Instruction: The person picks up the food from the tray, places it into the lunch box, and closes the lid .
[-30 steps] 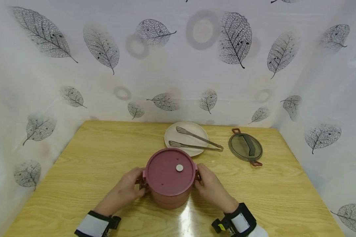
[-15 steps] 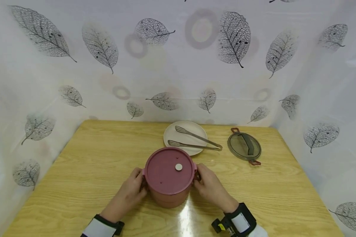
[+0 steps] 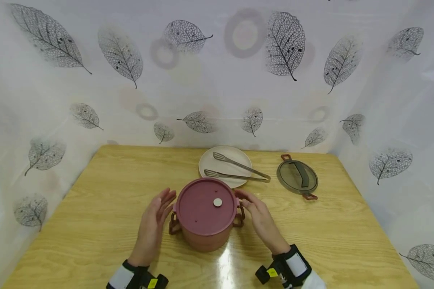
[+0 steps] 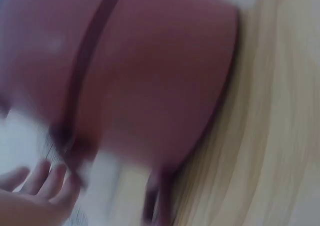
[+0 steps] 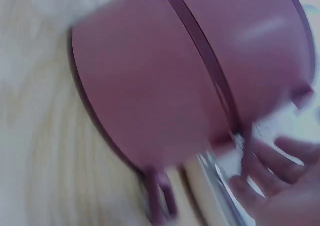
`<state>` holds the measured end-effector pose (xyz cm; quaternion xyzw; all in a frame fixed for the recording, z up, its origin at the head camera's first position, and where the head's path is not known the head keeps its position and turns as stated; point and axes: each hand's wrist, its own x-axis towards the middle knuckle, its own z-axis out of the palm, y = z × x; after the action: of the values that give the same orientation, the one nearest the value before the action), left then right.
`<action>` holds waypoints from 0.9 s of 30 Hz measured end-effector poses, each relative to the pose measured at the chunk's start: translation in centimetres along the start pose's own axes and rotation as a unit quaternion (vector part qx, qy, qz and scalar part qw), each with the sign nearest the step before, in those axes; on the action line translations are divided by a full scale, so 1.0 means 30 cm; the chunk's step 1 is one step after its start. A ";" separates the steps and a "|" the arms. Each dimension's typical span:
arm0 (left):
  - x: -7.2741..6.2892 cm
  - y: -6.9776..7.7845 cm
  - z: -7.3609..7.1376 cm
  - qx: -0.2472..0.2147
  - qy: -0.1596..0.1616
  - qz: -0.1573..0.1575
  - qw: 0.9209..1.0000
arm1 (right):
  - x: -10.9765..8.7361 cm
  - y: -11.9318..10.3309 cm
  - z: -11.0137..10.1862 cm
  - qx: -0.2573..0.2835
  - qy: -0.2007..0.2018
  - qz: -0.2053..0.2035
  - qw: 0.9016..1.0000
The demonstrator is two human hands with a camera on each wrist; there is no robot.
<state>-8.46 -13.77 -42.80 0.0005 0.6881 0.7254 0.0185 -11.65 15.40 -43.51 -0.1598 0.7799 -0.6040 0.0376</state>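
A dark pink pot [image 3: 206,241] with a flat pink lid [image 3: 202,212] stands upright on the wooden table. The lid has a small white round spot, and brown loop handles show on both sides. Blurred wrist views show a dark band around the pot wall [image 4: 165,80]. My left hand [image 3: 153,222] is beside the pot's left side, apart from the handle [image 3: 174,224], with fingers straight. On the other side, my right hand [image 3: 258,214] has its fingers extended alongside the lid's edge, just above the right handle [image 3: 239,218].
Behind the pot lies a white plate [image 3: 206,158], partly covered by it. Metal tongs [image 3: 238,164] rest across the plate, spread apart. A glass lid [image 3: 297,176] with a dark grip and red-brown side handles lies to the right. Leaf-patterned sheeting [image 3: 209,80] surrounds the wooden table [image 3: 130,180].
Both hands have let go of the pot's handles. My left hand has moved away to the left with fingers straightened; my right hand has risen slightly off its handle. The pot has stayed put.
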 end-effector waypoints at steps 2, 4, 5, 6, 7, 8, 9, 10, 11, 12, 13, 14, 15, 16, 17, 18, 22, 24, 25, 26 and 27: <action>0.008 -0.002 0.044 -0.006 0.007 -0.018 1.000 | 0.009 0.002 0.023 0.039 0.003 0.008 0.999; 0.014 -0.012 0.082 0.012 0.002 -0.027 1.000 | 0.011 0.006 0.046 0.070 -0.016 0.010 0.997; 0.017 -0.020 0.095 0.019 0.004 -0.031 0.999 | 0.010 0.010 0.058 0.081 -0.029 0.012 0.996; 0.018 -0.028 0.106 0.021 0.005 -0.030 0.999 | 0.010 0.014 0.069 0.090 -0.040 0.014 0.995; 0.021 -0.035 0.114 0.018 0.007 -0.028 0.999 | 0.008 0.017 0.078 0.099 -0.049 0.017 0.994; 0.023 -0.042 0.120 0.015 0.006 -0.026 1.000 | 0.006 0.018 0.085 0.105 -0.052 0.023 0.993; 0.025 -0.047 0.124 0.015 0.006 -0.021 1.000 | 0.003 0.019 0.089 0.108 -0.051 0.031 0.992; 0.027 -0.052 0.126 0.015 0.009 -0.017 1.000 | 0.001 0.018 0.093 0.111 -0.049 0.040 0.992; 0.029 -0.056 0.128 0.013 0.011 -0.011 1.000 | 0.002 0.017 0.097 0.113 -0.048 0.044 0.991; 0.031 -0.057 0.129 0.010 0.010 -0.006 1.000 | 0.003 0.016 0.101 0.117 -0.049 0.047 0.991; 0.032 -0.058 0.130 0.007 0.011 -0.003 1.000 | 0.003 0.014 0.103 0.121 -0.051 0.052 0.990; 0.032 -0.059 0.131 0.003 0.012 -0.002 1.000 | 0.003 0.012 0.105 0.124 -0.053 0.057 0.989; 0.032 -0.059 0.132 -0.002 0.015 -0.001 1.000 | 0.003 0.011 0.107 0.128 -0.054 0.059 0.988; 0.032 -0.058 0.133 -0.010 0.016 -0.001 1.000 | 0.004 0.010 0.109 0.135 -0.056 0.060 0.987; 0.031 -0.058 0.135 -0.017 0.017 -0.001 1.000 | 0.004 0.010 0.111 0.141 -0.057 0.060 0.987; 0.031 -0.056 0.136 -0.023 0.018 -0.003 1.000 | 0.004 0.010 0.112 0.145 -0.056 0.062 0.986; 0.028 -0.051 0.140 -0.039 0.027 -0.011 0.999 | 0.003 0.010 0.117 0.159 -0.046 0.062 0.984; 0.028 -0.048 0.142 -0.042 0.033 -0.017 0.998 | 0.004 0.010 0.118 0.167 -0.046 0.062 0.983; 0.027 -0.047 0.143 -0.046 0.036 -0.020 0.998 | 0.005 0.010 0.119 0.171 -0.047 0.063 0.982; 0.027 -0.046 0.143 -0.048 0.038 -0.021 0.998 | 0.006 0.010 0.119 0.175 -0.050 0.065 0.981; 0.026 -0.046 0.144 -0.051 0.040 -0.022 0.998 | 0.006 0.011 0.120 0.178 -0.051 0.065 0.980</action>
<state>-9.10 -9.37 -43.96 -0.0441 0.6506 0.7581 0.0070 -10.99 12.07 -44.77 -0.1301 0.6654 -0.7207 0.1444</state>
